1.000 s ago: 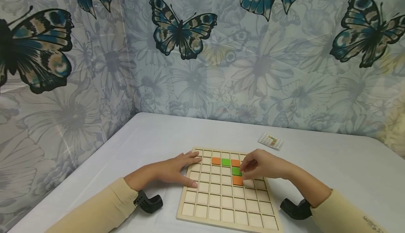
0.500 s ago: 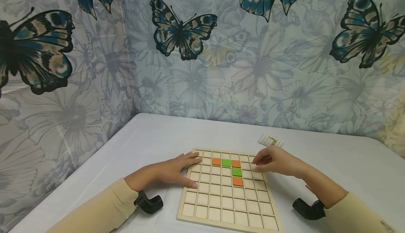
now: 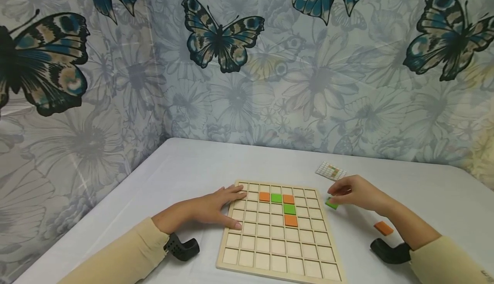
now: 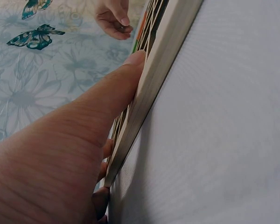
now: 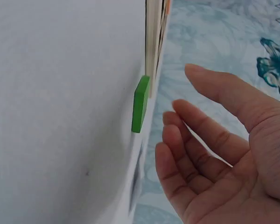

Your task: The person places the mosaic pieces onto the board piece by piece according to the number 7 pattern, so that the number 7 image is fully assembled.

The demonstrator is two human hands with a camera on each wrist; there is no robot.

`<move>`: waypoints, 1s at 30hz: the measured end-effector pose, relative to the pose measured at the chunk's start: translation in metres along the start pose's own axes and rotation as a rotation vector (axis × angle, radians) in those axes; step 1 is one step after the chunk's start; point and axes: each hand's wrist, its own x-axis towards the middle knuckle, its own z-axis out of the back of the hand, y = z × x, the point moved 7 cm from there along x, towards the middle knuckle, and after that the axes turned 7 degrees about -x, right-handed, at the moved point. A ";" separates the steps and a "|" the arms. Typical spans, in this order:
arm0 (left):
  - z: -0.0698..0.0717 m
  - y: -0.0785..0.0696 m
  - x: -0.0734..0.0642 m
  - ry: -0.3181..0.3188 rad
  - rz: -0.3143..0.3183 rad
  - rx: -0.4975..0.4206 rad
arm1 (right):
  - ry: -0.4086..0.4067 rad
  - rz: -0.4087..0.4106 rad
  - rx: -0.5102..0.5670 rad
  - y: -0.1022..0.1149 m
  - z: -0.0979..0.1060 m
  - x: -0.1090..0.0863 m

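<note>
A wooden grid board lies on the white table. Orange, green and orange tiles fill a row, with a green tile and an orange tile below. My left hand rests flat on the board's left edge, thumb along the rim. My right hand hovers just right of the board, fingers relaxed, over a loose green tile. In the right wrist view, that green tile lies on the table, apart from the open fingers.
A loose orange tile lies on the table by my right forearm. A small pattern card sits behind the board's right corner. Butterfly-print cloth walls close off the back and left. Black wrist mounts hang near the table.
My right hand has left the tiles on the board and moved right, off the board, to the loose green tile. The left hand has stayed put.
</note>
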 end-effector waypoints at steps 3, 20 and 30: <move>0.001 -0.001 0.000 0.001 0.002 -0.001 | 0.021 0.008 0.036 -0.004 -0.002 0.000; 0.000 -0.001 0.000 0.004 -0.009 -0.009 | -0.005 -0.008 0.012 -0.018 -0.008 0.003; -0.001 -0.001 -0.001 -0.004 0.008 -0.007 | -0.005 -0.020 -0.022 -0.018 -0.009 0.002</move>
